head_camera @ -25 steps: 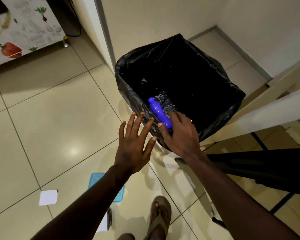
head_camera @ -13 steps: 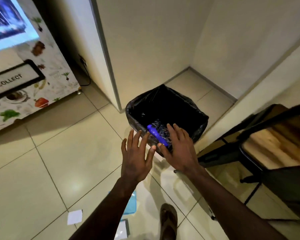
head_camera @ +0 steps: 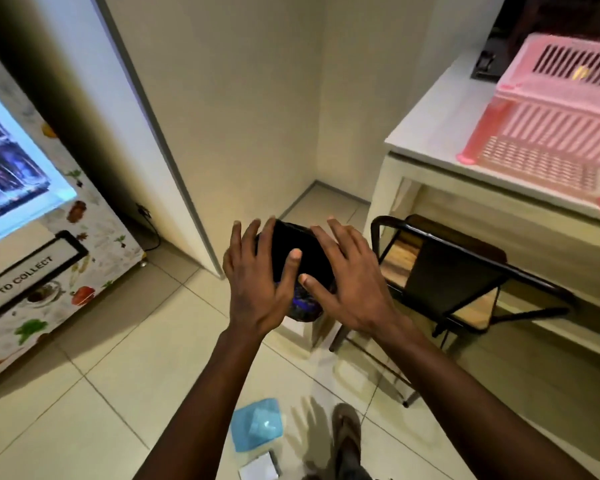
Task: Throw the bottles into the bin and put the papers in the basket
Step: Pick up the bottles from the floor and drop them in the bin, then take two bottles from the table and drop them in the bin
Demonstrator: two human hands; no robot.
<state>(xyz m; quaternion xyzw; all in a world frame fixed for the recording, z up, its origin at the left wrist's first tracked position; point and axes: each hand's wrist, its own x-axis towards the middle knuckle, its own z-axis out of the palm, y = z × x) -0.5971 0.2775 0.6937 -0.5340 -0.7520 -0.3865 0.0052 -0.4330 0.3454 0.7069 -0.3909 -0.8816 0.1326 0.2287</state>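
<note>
bin (head_camera: 291, 251) in corner | chair (head_camera: 465, 271) right of it | basket (head_camera: 541, 133) on counter (head_camera: 430, 133)

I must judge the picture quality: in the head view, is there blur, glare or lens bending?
Head view: the pink basket and left hand are motion-blurred at the edges; the vending machine screen glows overexposed; the white pillar leans from wide-angle distortion; hand shadows lie on the glossy floor tiles.

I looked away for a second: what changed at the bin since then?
The right hand let go of the purple plastic bottle, which now lies inside the black-lined bin. The view rose, showing the pink slatted basket. The left hand stayed open and empty.
</note>
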